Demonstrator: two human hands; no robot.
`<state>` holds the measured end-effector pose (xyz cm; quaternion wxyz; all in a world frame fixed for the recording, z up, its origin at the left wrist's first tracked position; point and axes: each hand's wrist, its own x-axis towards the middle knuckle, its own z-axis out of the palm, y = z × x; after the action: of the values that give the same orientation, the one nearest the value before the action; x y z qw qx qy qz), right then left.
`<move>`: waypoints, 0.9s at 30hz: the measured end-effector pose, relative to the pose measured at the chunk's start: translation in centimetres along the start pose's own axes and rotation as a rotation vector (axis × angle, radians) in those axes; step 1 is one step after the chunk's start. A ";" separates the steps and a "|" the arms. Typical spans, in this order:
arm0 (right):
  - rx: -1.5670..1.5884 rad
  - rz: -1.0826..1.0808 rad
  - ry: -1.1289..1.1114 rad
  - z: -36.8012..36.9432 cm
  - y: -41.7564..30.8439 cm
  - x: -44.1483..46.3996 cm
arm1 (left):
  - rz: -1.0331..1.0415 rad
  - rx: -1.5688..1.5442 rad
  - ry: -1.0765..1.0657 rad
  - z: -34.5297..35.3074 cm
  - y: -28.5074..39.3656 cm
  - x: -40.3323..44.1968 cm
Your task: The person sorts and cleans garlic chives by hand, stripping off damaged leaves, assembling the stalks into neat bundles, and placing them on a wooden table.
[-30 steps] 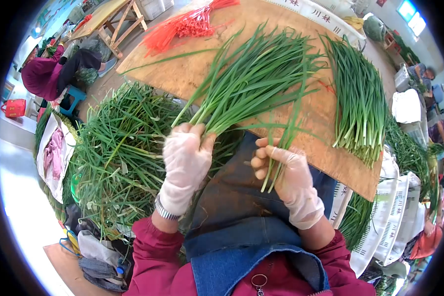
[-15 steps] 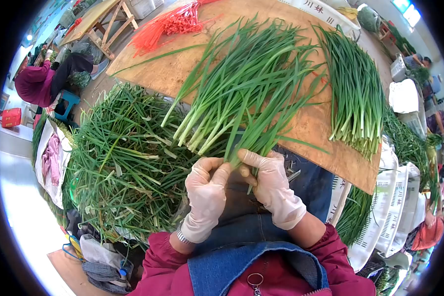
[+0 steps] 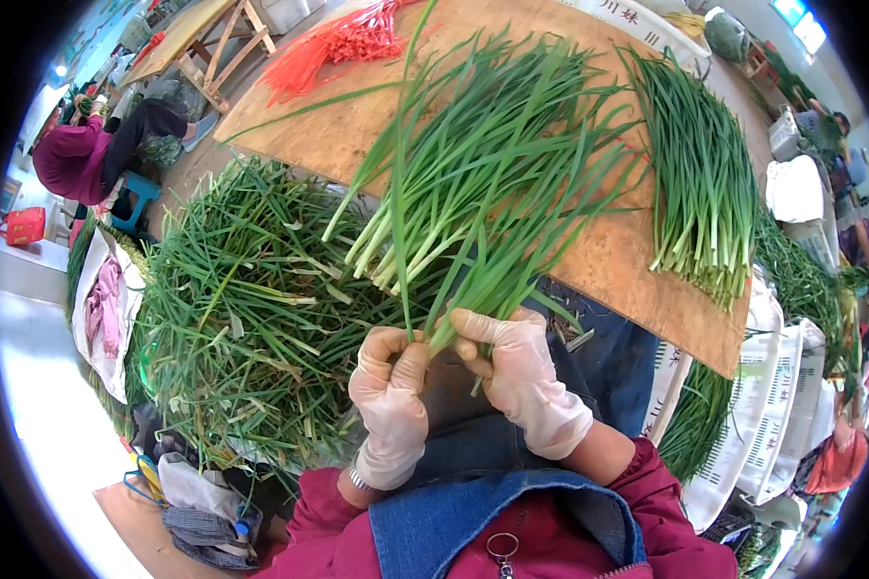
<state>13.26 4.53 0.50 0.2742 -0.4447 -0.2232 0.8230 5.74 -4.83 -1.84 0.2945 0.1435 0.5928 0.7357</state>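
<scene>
My gloved left hand [image 3: 391, 410] pinches the base of one long chive leaf [image 3: 402, 222], which stands up and apart from the others. Close beside it, my gloved right hand [image 3: 536, 391] is closed round the lower ends of a small bunch of garlic chives [image 3: 497, 275], their leaves fanning away from me. Beyond both hands, a loose pile of chives [image 3: 483, 145] lies on the wooden board [image 3: 618, 261], stalk ends toward me. A neater stack of chives [image 3: 700, 174] rests on the board's right side.
A big heap of tangled leaves [image 3: 251, 318] is at my left, below the board. Red plastic ties [image 3: 348, 48] lie at the board's far left. White printed sacks [image 3: 758, 425] stand at right. Another person [image 3: 72, 164] sits at far left; others are at far right.
My left hand has moved slightly left and down, drawing one long leaf away from the bunch. My right hand has shifted a little left, still closed on the chives.
</scene>
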 end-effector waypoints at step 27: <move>-0.155 -0.004 -0.094 -4.8 -1.4 -0.7 | -0.398 0.281 -0.414 0.8 0.7 0.5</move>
<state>18.03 5.72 -0.65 0.2297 -0.4249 -0.2997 0.8227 5.64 -3.98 -0.98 0.5244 0.2108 0.6325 0.5296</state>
